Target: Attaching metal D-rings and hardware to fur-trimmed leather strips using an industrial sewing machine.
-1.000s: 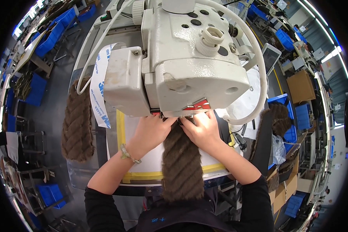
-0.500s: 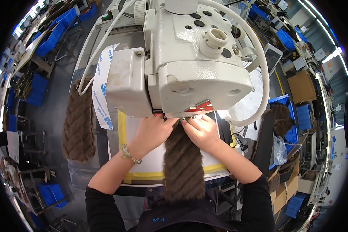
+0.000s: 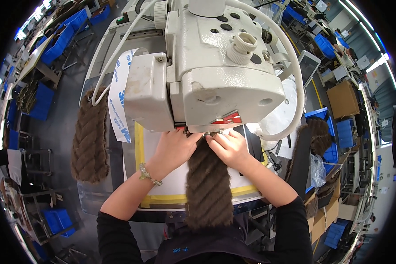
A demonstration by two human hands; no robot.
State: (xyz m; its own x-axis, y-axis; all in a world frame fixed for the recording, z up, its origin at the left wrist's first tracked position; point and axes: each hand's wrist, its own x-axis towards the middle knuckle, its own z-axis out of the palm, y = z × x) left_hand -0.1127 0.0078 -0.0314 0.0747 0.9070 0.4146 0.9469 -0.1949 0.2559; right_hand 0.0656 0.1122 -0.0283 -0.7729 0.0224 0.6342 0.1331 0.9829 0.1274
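A brown ribbed fur strip [image 3: 209,189] runs from under the head of a white industrial sewing machine [image 3: 233,94] toward my body and hangs over the table's near edge. Both hands pinch its far end just below the machine head. My left hand [image 3: 176,147] grips the strip's left side, with fingertips partly hidden under the machine. On the right side, my right hand [image 3: 229,147] has thumb and fingers closed on the same strip. The needle area is hidden by the machine head.
Another brown fur piece [image 3: 90,145] lies at the table's left edge. A white paper strip [image 3: 120,97] hangs from the machine. Yellow tape [image 3: 163,200] borders the white work surface. To the right are a blue crate [image 3: 331,152] with fur and a cardboard box [image 3: 325,222].
Almost nothing differs. Both hands keep their hold on the fur strip in nearly the same place, and the hanging paper strip has swung slightly.
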